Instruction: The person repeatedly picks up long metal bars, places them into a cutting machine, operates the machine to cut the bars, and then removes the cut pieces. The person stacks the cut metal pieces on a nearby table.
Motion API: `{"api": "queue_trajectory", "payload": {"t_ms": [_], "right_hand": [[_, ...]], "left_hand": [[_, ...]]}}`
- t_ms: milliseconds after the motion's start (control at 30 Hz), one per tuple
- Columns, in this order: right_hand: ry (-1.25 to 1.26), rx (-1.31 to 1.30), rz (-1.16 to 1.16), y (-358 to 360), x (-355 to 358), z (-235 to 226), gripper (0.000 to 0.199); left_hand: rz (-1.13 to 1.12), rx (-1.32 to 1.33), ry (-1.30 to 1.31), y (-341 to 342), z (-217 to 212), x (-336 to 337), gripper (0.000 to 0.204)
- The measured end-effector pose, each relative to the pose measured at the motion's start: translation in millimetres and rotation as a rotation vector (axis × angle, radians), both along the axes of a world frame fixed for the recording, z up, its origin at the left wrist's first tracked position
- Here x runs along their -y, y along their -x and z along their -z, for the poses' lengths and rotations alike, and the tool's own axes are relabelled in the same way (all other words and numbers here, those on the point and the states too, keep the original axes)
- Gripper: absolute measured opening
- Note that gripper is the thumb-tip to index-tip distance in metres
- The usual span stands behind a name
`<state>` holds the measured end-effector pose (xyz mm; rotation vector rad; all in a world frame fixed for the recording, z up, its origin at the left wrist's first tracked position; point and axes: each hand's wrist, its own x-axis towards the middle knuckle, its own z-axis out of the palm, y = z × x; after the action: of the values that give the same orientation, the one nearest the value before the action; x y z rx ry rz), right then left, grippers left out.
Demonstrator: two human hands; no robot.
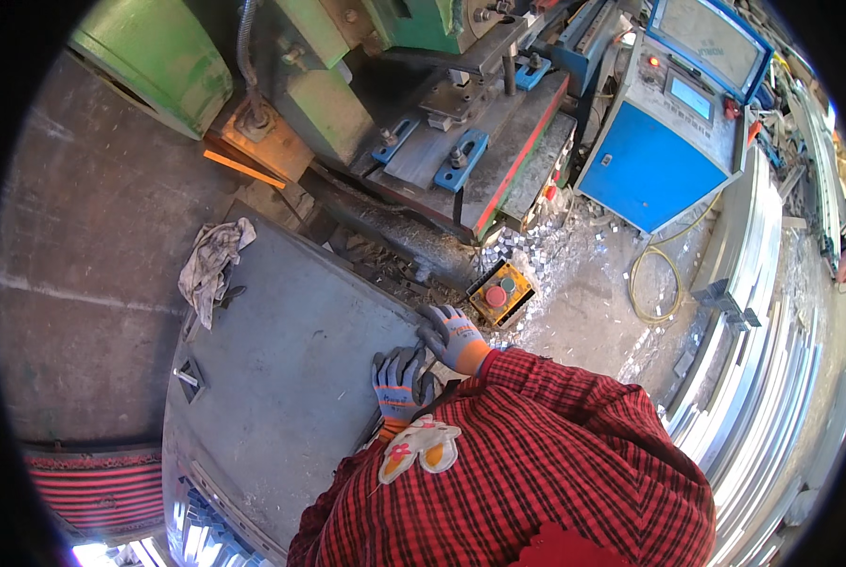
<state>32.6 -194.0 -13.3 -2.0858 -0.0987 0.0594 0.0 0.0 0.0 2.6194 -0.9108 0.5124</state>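
Left hand (399, 378) and right hand (454, 337) open, flat on tabletop (281, 378) edge, gripping nothing; rag (210, 265) well left, untouched.

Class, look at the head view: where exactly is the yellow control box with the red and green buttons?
The yellow control box lies on the littered floor just right of centre, beyond the grey metal table's corner, close to the right hand.
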Motion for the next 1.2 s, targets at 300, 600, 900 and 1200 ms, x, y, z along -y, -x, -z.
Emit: {"api": "queue_trajectory", "payload": {"t_ms": [300, 600, 900, 1200], "right_hand": [[-0.005, 0.089, 0.001, -6, -3, 9, 0.053], [-0.003, 0.092, -0.016, -5, -2, 2, 0.052], [0.027, 0.073, -0.028, -5, -1, 2, 0.052], [0.022, 0.078, -0.023, -4, 2, 2, 0.05]], "left_hand": [[0.001, -0.011, 0.008, -6, -5, -1, 0.049], [-0.023, -0.001, 0.006, -3, -8, 0, 0.048], [-0.028, 0.006, 0.003, -4, -4, 0, 0.046], [-0.016, -0.02, -0.013, -6, -1, 1, 0.048]]}}
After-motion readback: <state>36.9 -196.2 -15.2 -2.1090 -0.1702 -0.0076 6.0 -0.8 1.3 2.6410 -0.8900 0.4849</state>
